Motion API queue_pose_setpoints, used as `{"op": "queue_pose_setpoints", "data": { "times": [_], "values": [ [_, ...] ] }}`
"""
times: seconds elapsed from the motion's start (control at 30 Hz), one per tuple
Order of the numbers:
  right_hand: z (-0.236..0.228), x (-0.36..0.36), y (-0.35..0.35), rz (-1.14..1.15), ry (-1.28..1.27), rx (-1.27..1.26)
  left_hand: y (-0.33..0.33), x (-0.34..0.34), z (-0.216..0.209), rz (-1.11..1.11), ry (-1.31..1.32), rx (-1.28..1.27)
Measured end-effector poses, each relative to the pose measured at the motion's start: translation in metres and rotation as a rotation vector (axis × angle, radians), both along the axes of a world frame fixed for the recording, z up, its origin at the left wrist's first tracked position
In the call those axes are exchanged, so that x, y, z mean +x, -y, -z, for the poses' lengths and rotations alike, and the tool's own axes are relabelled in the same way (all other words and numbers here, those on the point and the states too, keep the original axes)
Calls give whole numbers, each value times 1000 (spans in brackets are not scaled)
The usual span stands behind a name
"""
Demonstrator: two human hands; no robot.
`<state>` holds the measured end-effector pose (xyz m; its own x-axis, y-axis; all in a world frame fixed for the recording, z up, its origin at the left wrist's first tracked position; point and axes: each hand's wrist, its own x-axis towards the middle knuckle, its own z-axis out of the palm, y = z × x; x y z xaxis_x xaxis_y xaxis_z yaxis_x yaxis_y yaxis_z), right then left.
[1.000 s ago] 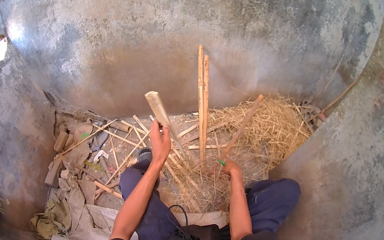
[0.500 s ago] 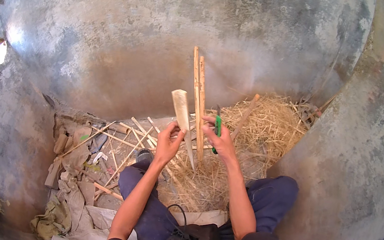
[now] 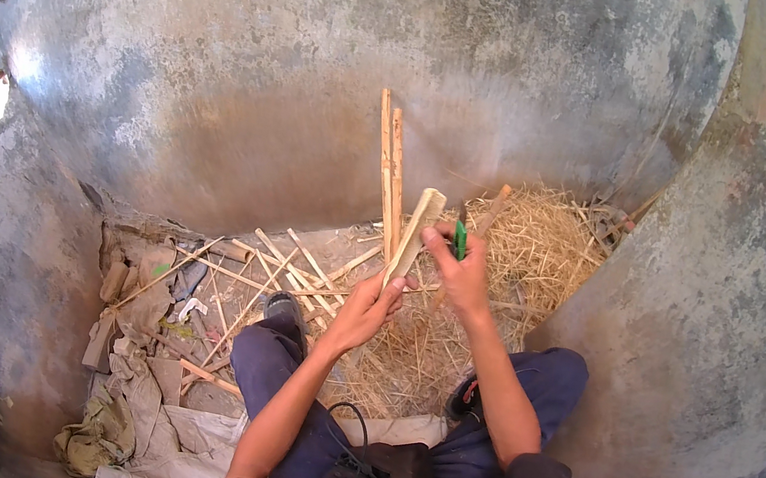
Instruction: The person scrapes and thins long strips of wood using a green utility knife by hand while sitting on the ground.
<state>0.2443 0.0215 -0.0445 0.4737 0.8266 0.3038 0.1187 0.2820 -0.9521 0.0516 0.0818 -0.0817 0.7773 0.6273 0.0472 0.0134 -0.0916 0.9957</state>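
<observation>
A split bamboo piece (image 3: 414, 234) is being held upright above the lap by the left hand (image 3: 370, 304), whose fingers are being wrapped around its lower end, the forearm being stretched forward from the lower edge and bent slightly inward. The right hand (image 3: 461, 270) is being raised just beside the upper half of the piece, its fingers being closed around a green-handled knife (image 3: 459, 236) that is being pointed upward; whether the blade is touching the bamboo cannot be told. Both hands are thus being kept clenched, one thing in each. Two long sticks (image 3: 390, 171) are being leaned together against the grey wall (image 3: 329, 78) just behind the held piece, and a third, shorter one (image 3: 494, 209) is being propped in the straw (image 3: 542, 256) to the right. Roughly a dozen thin splints (image 3: 287, 269) are being left scattered, crossing one another, on the ground to the left of the knees; an exact count cannot be made. One heap of crumpled cloth (image 3: 133, 400) is being kept at lower left, and two blue-trousered legs (image 3: 279, 374) are being spread beneath the hands.
</observation>
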Motion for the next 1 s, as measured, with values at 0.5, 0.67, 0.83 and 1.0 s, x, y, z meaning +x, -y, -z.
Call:
{"op": "queue_pose_setpoints", "data": {
  "times": [0.5, 0.67, 0.83, 1.0],
  "values": [
    [-35, 12, 47, 7, -115, 38, 61, -53, -84, -169, -323, 357],
    [-2, 3, 84, 65, 200, 72, 79, -66, -69, -179, -181, 330],
    [6, -25, 115, 43, 827, 119, 89, -67, -55, -138, -250, 227],
    [10, -42, 118, 92, 830, 199, 98, -64, -53, -112, -181, 161]
  ]
}}
